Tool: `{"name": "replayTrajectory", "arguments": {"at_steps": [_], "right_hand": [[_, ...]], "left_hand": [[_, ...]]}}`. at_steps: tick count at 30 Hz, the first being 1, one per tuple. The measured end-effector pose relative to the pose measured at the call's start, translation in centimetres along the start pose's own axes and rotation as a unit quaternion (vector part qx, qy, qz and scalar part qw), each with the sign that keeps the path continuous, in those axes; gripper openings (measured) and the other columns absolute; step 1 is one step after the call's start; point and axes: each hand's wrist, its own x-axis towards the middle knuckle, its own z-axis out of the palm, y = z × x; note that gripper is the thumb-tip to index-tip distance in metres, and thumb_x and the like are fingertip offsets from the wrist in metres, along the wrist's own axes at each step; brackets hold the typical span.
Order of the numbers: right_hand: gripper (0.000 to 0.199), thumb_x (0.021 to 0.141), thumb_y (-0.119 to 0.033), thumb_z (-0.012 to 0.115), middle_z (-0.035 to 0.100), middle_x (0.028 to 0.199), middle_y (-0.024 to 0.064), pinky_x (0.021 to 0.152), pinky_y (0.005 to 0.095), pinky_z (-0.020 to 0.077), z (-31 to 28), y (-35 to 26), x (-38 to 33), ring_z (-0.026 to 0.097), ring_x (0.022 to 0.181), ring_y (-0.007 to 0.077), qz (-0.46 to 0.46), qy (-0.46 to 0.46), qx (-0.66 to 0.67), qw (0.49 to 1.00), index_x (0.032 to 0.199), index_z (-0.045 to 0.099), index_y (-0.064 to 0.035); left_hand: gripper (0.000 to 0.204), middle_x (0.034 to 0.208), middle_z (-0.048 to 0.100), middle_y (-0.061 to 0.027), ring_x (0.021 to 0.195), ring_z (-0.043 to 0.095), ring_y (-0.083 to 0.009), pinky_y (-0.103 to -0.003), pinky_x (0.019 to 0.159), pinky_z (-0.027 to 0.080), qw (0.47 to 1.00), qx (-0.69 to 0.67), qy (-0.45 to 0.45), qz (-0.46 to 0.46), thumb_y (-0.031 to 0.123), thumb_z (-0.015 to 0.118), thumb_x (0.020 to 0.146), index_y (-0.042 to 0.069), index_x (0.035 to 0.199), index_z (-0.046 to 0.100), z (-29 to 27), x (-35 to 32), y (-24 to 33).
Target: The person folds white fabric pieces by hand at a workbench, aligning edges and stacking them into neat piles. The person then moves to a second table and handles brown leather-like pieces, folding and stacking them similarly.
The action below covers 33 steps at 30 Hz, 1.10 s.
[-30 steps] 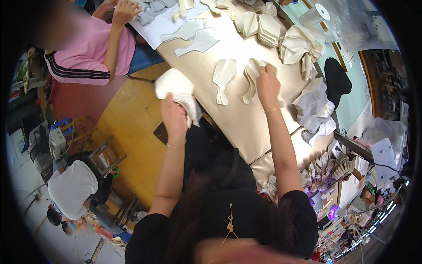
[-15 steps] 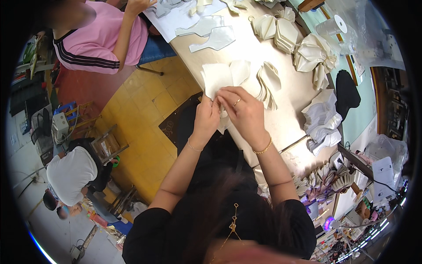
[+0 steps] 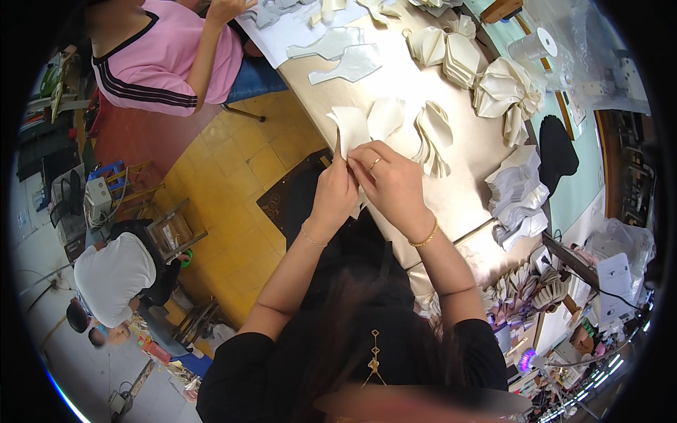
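Both my hands meet at the near left edge of the table, closed around one cream piece of sheet material (image 3: pixel 350 127). My left hand (image 3: pixel 336 185) pinches its lower part, and the piece curls upward above the fingers. From the right, my right hand (image 3: pixel 389 176), with a ring on one finger, has its fingertips pressed to the same piece beside the left ones. The exact grip under the fingers is hidden. Just beyond lies a separate-looking cream piece (image 3: pixel 386 118). A fanned stack of cream pieces (image 3: pixel 434 137) rests to the right of it.
Two pale bottle-shaped cut pieces (image 3: pixel 352 63) lie farther back. Bundles of cream pieces (image 3: pixel 451 60) and a grey-white stack (image 3: pixel 518 187) line the right side. A white spool (image 3: pixel 541 44) stands at the back right. One person in pink (image 3: pixel 166 56) sits at the left.
The cream piece between my hands has turned and curled, now showing its edge on the left. My hands stay close together, with the fingers slightly shifted.
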Motion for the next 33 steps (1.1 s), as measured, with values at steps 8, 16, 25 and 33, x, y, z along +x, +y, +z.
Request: {"name": "replayTrajectory", "arguments": {"at_steps": [8, 16, 25, 33], "right_hand": [[0.008, 0.084, -0.008, 0.066, 0.056, 0.086, 0.0044, 0.06, 0.0254, 0.0449, -1.4, 0.8, 0.2, 0.055, 0.066, 0.0134, 0.12, -0.104, 0.187, 0.969, 0.088, 0.066, -0.001], [0.009, 0.085, -0.01, 0.066, 0.056, 0.086, 0.0028, 0.059, 0.0242, 0.0431, -1.6, 1.6, -0.1, 0.053, 0.065, 0.0111, 0.149, -0.138, 0.227, 0.953, 0.088, 0.066, -0.0014], [0.016, 0.087, -0.015, 0.064, 0.05, 0.092, 0.01, 0.064, 0.0323, 0.0457, -1.6, 2.2, -0.4, 0.057, 0.07, 0.0223, 0.122, -0.124, 0.22, 0.96, 0.087, 0.063, 0.001], [0.015, 0.091, -0.016, 0.057, 0.049, 0.097, 0.0125, 0.063, 0.0402, 0.0494, -0.9, 1.9, -0.6, 0.06, 0.073, 0.032, 0.076, -0.114, 0.09, 0.987, 0.087, 0.056, -0.0016]], "left_hand": [[0.044, 0.081, 0.06, -0.0068, 0.074, 0.053, -0.0131, -0.027, 0.068, 0.045, 0.953, -0.264, -0.114, -0.099, 0.015, 0.044, 0.094, -0.005, 0.134, 0.043, -1.9, -0.7, -0.2], [0.04, 0.083, 0.055, -0.0015, 0.072, 0.045, -0.0089, -0.025, 0.066, 0.04, 0.941, -0.268, -0.154, -0.139, 0.017, 0.043, 0.093, -0.005, 0.124, 0.052, -2.4, -0.9, -0.5], [0.033, 0.092, 0.057, -0.0007, 0.079, 0.049, -0.0083, -0.024, 0.072, 0.042, 0.93, -0.266, -0.182, -0.178, 0.01, 0.046, 0.092, -0.002, 0.123, 0.053, -2.2, -0.7, -0.3], [0.03, 0.096, 0.058, -0.0037, 0.083, 0.055, -0.0097, -0.026, 0.073, 0.047, 0.883, -0.36, -0.183, -0.24, 0.01, 0.045, 0.094, 0.0, 0.122, 0.052, -1.7, -1.0, -2.0]]}}
